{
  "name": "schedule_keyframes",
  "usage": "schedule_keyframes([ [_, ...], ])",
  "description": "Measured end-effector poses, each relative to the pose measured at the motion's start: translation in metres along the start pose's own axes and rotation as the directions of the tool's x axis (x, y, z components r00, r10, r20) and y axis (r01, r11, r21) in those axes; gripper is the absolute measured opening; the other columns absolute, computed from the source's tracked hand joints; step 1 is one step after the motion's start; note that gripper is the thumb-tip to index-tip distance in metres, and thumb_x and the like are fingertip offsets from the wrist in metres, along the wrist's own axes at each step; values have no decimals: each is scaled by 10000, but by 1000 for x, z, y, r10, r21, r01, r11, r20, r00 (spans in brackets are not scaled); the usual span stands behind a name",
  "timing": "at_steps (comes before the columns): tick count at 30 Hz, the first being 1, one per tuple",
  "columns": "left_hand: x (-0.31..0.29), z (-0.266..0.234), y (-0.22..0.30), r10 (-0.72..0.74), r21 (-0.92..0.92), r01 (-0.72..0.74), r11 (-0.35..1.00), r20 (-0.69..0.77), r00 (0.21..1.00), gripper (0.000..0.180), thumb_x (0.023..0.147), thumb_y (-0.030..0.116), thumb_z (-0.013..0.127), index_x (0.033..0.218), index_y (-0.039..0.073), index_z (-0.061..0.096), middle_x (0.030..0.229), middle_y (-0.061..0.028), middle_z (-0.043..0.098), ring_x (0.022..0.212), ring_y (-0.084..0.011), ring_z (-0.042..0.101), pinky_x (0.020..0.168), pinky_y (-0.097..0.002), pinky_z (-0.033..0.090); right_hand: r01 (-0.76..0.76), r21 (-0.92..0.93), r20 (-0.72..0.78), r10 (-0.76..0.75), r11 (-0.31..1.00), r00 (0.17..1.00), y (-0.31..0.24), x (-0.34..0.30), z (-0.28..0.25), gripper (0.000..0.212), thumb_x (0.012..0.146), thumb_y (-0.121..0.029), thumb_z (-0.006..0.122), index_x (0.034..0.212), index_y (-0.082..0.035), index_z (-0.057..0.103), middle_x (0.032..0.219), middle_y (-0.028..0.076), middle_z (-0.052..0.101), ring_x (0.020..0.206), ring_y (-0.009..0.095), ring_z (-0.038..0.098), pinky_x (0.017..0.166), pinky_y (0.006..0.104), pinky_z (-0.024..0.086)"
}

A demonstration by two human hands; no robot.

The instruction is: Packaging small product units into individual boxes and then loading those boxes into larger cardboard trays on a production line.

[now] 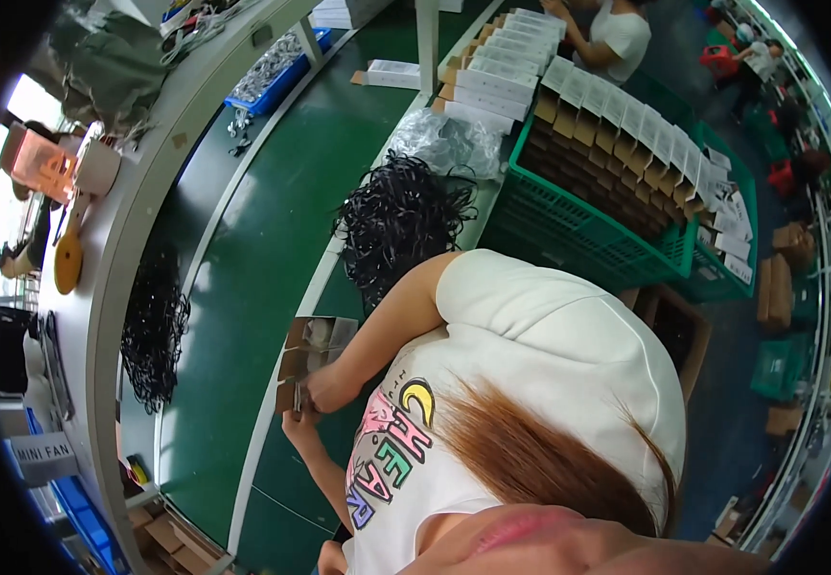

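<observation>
A small open cardboard box (294,364), brown inside, lies at the near edge of the green worktop. Inside it a pale, rounded thing (320,333) shows in part. My right hand (331,387) is closed at the box's lower end, its fingers bent over the flaps. Just below, my left hand (300,427) grips the edge of that same end from underneath. The fingers of both hands almost meet, and what lies between them is partly hidden. Beside my right forearm is a heap of thin black straps or cords (401,225).
Another black heap (154,331) lies across the worktop (243,287). Clear plastic bags (444,142) sit beyond the nearer heap. Green crates (578,225) hold rows of small boxes behind my right arm. A blue tray (281,77) holds metallic parts. A co-worker (617,38) stands at the far end.
</observation>
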State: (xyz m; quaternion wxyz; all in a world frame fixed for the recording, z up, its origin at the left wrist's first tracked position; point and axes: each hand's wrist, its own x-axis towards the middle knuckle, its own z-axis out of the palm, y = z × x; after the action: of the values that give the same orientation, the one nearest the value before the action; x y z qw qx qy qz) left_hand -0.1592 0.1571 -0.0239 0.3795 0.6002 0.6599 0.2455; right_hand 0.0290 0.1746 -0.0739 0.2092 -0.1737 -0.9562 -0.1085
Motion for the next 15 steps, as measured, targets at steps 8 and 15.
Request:
schedule_keyframes([
  [8,-19,13,11,-1,-374,-29,927,-77,997,150,890,41,615,1021,-19,574,833,-68,600,724,-108,557,634,-208,446,-34,149,-300,78,988,951,10,1,-34,97,834,-142,570,894,-124,643,884,32,655,857,221,561,847,378,426],
  [15,-41,15,25,100,-308,-104,946,-29,995,205,895,-15,584,1094,-19,536,909,-92,600,816,-136,571,719,-219,465,-129,-33,-127,124,991,984,2,20,-7,95,845,-164,565,891,-137,643,878,15,649,877,206,547,869,377,380],
])
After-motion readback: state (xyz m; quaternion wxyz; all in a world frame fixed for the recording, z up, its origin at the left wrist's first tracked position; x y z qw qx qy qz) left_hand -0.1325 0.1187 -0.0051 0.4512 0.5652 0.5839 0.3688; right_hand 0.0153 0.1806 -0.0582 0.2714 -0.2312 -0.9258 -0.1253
